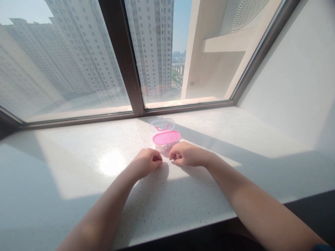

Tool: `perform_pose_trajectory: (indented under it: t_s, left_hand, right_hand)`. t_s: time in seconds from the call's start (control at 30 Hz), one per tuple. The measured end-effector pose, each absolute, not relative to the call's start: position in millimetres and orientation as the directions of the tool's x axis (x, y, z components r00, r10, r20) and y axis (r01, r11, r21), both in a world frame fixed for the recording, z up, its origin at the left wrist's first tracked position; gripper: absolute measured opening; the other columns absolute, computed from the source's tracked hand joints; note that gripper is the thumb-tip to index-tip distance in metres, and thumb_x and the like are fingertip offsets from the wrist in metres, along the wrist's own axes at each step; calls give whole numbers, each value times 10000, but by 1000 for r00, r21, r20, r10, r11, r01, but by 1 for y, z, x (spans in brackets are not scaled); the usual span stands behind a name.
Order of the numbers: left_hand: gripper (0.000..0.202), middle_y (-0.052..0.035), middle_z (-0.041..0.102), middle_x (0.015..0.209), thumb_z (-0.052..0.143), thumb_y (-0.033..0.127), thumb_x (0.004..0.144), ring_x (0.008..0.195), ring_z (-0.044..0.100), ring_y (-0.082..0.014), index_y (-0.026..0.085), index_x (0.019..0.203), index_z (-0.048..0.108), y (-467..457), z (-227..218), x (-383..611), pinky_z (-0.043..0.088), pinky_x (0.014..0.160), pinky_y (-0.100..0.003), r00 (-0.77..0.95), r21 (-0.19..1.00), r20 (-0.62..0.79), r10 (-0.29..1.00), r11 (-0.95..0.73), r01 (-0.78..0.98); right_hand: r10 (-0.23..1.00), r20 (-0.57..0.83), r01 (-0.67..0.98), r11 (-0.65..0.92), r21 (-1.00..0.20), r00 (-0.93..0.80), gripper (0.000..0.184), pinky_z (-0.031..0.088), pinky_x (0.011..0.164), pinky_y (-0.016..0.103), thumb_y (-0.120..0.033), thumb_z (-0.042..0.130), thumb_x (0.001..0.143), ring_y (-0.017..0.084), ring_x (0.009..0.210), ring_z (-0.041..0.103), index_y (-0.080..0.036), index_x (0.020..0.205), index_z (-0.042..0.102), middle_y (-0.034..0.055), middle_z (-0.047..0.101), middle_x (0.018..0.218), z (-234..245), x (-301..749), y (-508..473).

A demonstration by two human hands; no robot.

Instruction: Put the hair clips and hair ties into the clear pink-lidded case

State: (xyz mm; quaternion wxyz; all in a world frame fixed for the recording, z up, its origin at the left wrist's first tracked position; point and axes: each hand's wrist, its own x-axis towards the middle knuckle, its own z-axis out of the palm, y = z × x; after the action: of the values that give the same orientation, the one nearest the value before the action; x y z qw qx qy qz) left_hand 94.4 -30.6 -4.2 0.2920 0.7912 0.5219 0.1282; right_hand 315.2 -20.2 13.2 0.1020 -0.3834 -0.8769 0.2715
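My left hand (147, 161) is closed in a pinch just above the pale sill, with a tiny reddish bit at its fingertips. Facing it, my right hand (187, 154) is also pinched, near a thin, pale, looped strand (169, 162) too fine to name. Right behind the hands stands a small oval plastic box (164, 149) with a pink top (166, 137); its front is partly covered by my right hand. Beyond that lies a clear oval lid (157, 122) with a pink handle (162, 128). Faint clear loops (164, 182) rest on the sill nearer to me.
The speckled white windowsill (78, 167) carries strong sun glare and shadows. A dark window frame (128, 59) rises behind it, with tall buildings outside. A white wall (293, 83) bounds the right side, and the sill's front edge drops into darkness.
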Motion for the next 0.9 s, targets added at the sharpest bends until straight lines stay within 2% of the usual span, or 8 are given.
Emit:
perform_pose_trajectory:
  t_s: [0.17, 0.33, 0.47, 0.6, 0.7, 0.9]
  left_hand:
    - [171, -25, 718, 754, 589, 311, 764, 704, 646, -188, 207, 769, 724, -31, -1, 96, 464, 628, -279, 389, 573, -127, 912, -253, 780]
    - [192, -30, 703, 743, 591, 339, 779, 689, 626, -187, 195, 756, 717, -33, 2, 97, 438, 605, -280, 390, 573, -124, 912, -255, 779]
    - [222, -21, 675, 663, 593, 362, 805, 630, 613, -169, 179, 739, 700, -35, 6, 100, 442, 588, -268, 395, 686, -139, 908, -199, 700]
    - [207, -25, 680, 677, 606, 332, 825, 629, 627, -151, 162, 747, 696, -36, 13, 102, 462, 620, -258, 395, 791, -25, 918, -223, 569]
    - [184, -35, 681, 675, 632, 312, 815, 616, 631, -148, 148, 774, 705, -35, 15, 102, 467, 607, -252, 350, 845, 40, 936, -219, 489]
    - [145, -54, 692, 686, 684, 272, 783, 594, 628, -141, 129, 774, 708, -35, 13, 103, 483, 580, -245, 304, 913, 118, 945, -224, 341]
  right_hand:
    - [702, 66, 551, 609, -571, -709, 204, 417, 642, 235, -97, 629, 720, 118, 656, 543, -172, 879, 733, 22, 680, 801, 12, 313, -21]
    - [693, 99, 515, 616, -596, -714, 296, 418, 625, 231, -48, 596, 691, 109, 628, 526, -164, 928, 731, 17, 676, 789, 14, 314, -22]
    - [716, 182, 439, 587, -680, -674, 342, 424, 600, 214, -31, 551, 708, 97, 602, 536, -175, 966, 723, 3, 684, 769, 13, 312, -23]
    - [789, 275, 363, 523, -771, -550, 241, 413, 554, 207, -122, 605, 756, 93, 579, 534, -163, 966, 715, 8, 686, 754, 12, 309, -24]
    - [818, 303, 342, 499, -796, -488, 199, 391, 523, 205, -169, 647, 754, 88, 555, 511, -159, 939, 721, 5, 669, 721, 12, 308, -23]
    - [838, 298, 240, 439, -866, -457, 194, 354, 479, 199, -147, 664, 742, 71, 510, 447, -152, 927, 723, -1, 637, 685, 11, 305, -22]
